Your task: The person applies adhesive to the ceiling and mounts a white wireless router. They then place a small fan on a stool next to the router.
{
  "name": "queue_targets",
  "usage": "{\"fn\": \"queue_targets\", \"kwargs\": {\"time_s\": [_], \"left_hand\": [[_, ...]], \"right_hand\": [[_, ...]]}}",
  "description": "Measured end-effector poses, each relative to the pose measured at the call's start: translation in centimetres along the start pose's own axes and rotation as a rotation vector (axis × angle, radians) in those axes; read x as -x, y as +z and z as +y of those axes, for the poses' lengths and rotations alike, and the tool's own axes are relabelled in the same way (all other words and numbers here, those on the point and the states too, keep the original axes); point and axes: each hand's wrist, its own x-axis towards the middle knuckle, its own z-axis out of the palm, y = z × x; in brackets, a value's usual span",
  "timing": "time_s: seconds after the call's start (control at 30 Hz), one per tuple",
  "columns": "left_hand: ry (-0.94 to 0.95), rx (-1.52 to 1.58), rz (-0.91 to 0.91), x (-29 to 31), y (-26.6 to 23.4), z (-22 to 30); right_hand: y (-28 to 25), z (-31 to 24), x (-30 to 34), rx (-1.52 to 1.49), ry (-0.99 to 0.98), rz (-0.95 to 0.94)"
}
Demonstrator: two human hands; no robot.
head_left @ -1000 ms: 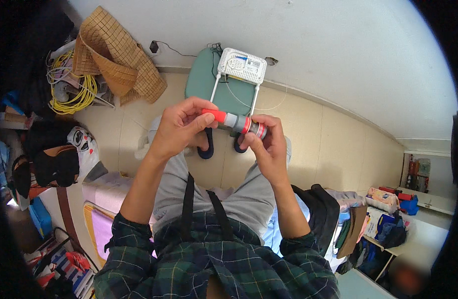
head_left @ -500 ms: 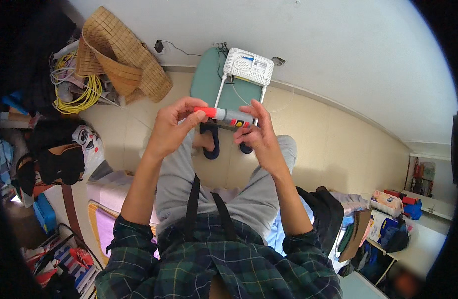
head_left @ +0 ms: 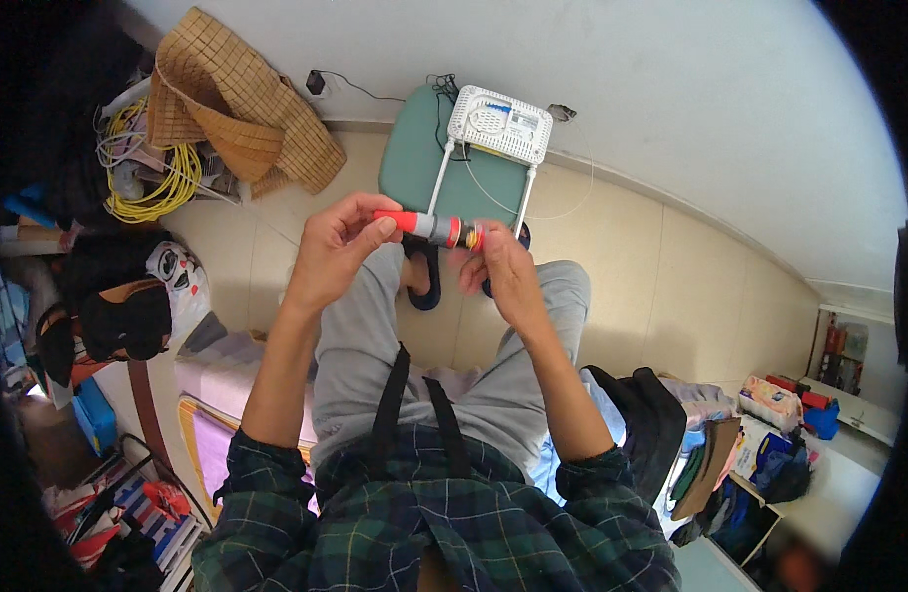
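A slim red-and-grey tube [head_left: 437,228] with a dark, yellow and red band near its right end is held level in front of me; its exact kind I cannot make out. My left hand [head_left: 338,252] pinches the red end between thumb and fingers. Closed around the opposite end is my right hand [head_left: 510,281], its fingertips partly smeared by motion. That end of the tube is hidden by the fingers. Both hands hover above my knees, in front of the green seat.
Beyond my hands, a white router [head_left: 499,122] with two antennas rests on the green padded seat [head_left: 407,158]. A rolled woven mat [head_left: 239,109] and coiled yellow cable [head_left: 168,187] lie at far left. Folded clothes [head_left: 640,414] are at my right, shelves [head_left: 837,395] farther right.
My right hand has moved left and closed its raised fingers around the tube's right end. The left hand keeps its pinch on the red end.
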Motion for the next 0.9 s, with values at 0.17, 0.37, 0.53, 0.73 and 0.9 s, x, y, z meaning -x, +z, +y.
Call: {"fn": "queue_targets", "kwargs": {"time_s": [0.17,0.37,0.53,0.73,0.9], "left_hand": [[-0.041,0.046,0.011,-0.1,0.4,-0.3],[0.002,-0.003,-0.007,-0.2,0.0,-0.8],[0.082,-0.167,0.003,0.1,0.3,-0.7],[0.254,-0.582,-0.036,-0.6,0.1,0.0],[0.257,-0.879,0.012,-7.9,-1.6,-4.1]], "right_hand": [[1.1,0.7,-0.3,0.507,-0.377,0.113],[2.6,-0.5,-0.9,0.069,-0.213,0.173],[1.2,0.6,-0.8,0.080,-0.013,0.023],[-0.6,2.7,-2.2,-0.611,0.556,-0.297],[-2.8,3.6,-2.8,-0.192,0.316,0.263]]}}
